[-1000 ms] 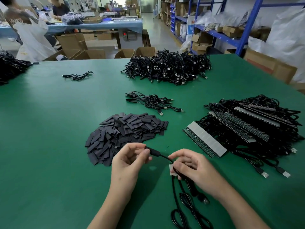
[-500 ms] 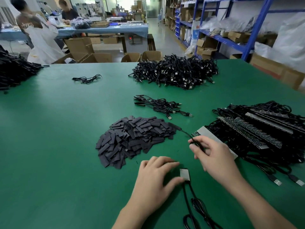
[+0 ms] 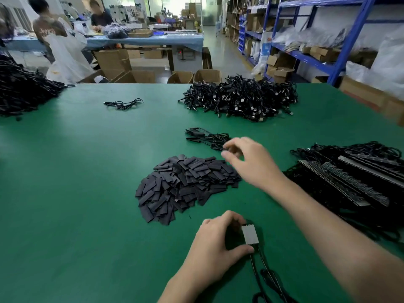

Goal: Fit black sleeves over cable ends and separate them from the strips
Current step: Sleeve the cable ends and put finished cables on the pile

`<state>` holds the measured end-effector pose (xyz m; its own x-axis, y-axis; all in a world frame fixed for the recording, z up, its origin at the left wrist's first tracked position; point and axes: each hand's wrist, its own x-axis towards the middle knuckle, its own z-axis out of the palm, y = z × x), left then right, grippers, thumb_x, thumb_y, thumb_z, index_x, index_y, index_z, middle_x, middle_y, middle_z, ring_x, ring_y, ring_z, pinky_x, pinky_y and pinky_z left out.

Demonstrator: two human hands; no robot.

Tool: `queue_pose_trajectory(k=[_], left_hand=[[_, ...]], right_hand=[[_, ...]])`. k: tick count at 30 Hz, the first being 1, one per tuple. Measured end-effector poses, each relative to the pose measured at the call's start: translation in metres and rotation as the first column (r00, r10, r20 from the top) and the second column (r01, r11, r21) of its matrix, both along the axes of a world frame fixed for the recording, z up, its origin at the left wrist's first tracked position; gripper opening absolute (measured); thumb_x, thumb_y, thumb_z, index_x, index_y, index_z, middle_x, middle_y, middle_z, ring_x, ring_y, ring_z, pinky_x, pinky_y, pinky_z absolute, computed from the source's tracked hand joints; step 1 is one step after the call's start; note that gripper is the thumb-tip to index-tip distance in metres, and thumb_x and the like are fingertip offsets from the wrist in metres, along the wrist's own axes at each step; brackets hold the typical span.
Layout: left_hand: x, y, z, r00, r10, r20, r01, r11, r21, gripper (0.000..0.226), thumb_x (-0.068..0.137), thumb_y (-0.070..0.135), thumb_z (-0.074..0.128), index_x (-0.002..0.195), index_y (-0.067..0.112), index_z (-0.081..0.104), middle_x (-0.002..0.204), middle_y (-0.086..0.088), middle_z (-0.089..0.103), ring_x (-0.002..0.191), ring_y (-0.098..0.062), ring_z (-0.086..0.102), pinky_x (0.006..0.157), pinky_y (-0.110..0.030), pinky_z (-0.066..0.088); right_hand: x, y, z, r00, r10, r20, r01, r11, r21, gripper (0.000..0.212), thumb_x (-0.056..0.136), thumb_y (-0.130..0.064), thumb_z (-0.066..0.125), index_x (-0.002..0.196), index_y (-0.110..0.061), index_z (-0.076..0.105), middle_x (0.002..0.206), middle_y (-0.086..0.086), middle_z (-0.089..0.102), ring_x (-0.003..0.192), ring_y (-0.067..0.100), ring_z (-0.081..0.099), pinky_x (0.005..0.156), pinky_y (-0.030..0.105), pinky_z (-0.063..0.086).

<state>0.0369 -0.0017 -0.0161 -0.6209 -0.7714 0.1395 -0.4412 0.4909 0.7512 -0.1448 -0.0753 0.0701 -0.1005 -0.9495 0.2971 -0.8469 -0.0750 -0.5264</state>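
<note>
Right of the sleeve pile (image 3: 188,186) the right hand (image 3: 248,164) is hovering, grip unclear; nearside, the left hand (image 3: 215,241) is pinching the strip (image 3: 250,235).

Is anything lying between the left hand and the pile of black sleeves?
Nothing visible does. Only bare table separates the left hand, which grips a grey strip piece, from the sleeve pile. The right hand hovers at the pile's far right edge, outside that path.
</note>
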Motion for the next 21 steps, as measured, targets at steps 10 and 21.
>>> queue_pose_trajectory(k=[10, 21], left_hand=[[0.004, 0.002, 0.009, 0.939, 0.026, -0.343, 0.087, 0.948, 0.307, 0.038, 0.086, 0.007, 0.080, 0.114, 0.020, 0.057, 0.088, -0.001, 0.065, 0.083, -0.019, 0.067, 0.085, -0.036, 0.054], [0.001, 0.006, 0.007, 0.937, 0.038, -0.348, 0.075, 0.949, 0.306, 0.029, 0.095, 0.048, 0.059, 0.073, 0.028, 0.060, 0.066, 0.012, 0.062, 0.062, -0.007, 0.054, 0.062, -0.022, 0.042]], right_hand=[[-0.002, 0.140, -0.071, 0.892, 0.056, 0.448, -0.139, 0.978, 0.155, 0.022, 0.099, -0.040, 0.060, 0.082, -0.025, 0.059, 0.065, 0.003, 0.061, 0.055, 0.007, 0.056, 0.058, 0.023, 0.044], [0.012, 0.148, -0.085, 0.666, 0.098, 0.739, -0.271, 0.955, 0.117, 0.024, 0.105, -0.024, 0.060, 0.081, -0.020, 0.060, 0.066, 0.001, 0.065, 0.048, 0.011, 0.047, 0.049, 0.025, 0.038]])
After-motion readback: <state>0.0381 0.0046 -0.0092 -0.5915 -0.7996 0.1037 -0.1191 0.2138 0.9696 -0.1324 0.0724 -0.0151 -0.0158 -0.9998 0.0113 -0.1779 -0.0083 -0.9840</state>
